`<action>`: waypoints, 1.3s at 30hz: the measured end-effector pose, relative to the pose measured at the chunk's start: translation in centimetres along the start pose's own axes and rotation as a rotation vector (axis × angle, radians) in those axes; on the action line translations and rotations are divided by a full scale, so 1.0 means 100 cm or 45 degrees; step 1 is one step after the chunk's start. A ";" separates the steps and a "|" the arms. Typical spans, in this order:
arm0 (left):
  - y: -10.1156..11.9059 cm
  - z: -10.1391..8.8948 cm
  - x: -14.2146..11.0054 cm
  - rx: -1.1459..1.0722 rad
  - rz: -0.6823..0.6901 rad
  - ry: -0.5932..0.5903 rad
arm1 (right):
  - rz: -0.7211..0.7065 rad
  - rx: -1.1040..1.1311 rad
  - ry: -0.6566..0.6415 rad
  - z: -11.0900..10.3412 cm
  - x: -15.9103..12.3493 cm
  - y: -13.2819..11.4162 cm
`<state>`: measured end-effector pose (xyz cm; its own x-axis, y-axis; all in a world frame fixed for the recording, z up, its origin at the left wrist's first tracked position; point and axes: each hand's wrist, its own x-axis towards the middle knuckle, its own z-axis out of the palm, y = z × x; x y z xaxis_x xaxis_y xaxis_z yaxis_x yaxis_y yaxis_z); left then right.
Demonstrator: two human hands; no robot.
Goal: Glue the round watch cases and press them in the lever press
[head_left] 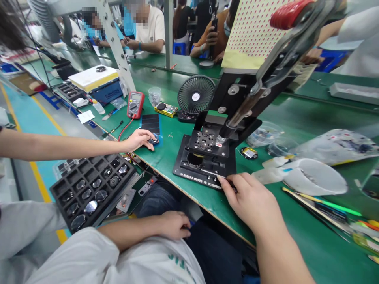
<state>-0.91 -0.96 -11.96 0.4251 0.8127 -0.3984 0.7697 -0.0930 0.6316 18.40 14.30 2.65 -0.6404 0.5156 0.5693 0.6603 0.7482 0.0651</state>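
My right hand point(251, 197) lies at the front right corner of a black lever press point(183, 167), thumb against the base's edge and the other fingers curled. The press has a long metal lever with a red grip point(288, 15), raised to the upper right. My left hand point(175, 225) rests over my lap below the table edge, its fingers curled in, and nothing shows in it. A co-worker's hand point(139, 140) reaches in from the left and touches a small round piece point(154, 139) on a blue mat. A round watch-like part point(248, 153) with a yellow label lies right of the press.
A black compartment tray point(89, 163) of watches sits at the left. On the green table stand a red multimeter point(135, 104), a small fan point(196, 94), and a white cup point(316, 177) with bottles. Tweezers and pens point(319, 213) lie at right. People work across the table.
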 end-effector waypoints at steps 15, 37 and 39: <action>-0.027 -0.305 -0.084 0.657 -0.409 0.740 | 0.073 0.037 -0.133 0.000 -0.002 0.001; -0.015 -0.296 -0.068 0.695 -0.228 0.757 | 0.104 0.021 -0.181 0.001 -0.005 0.001; -0.008 -0.296 -0.066 0.716 -0.192 0.755 | 0.119 0.026 -0.193 0.001 -0.004 0.000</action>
<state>-18.44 10.78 9.88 0.0976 0.9932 0.0637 0.9884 -0.1042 0.1102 18.67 14.12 2.34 -0.6295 0.6391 0.4418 0.7126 0.7015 0.0006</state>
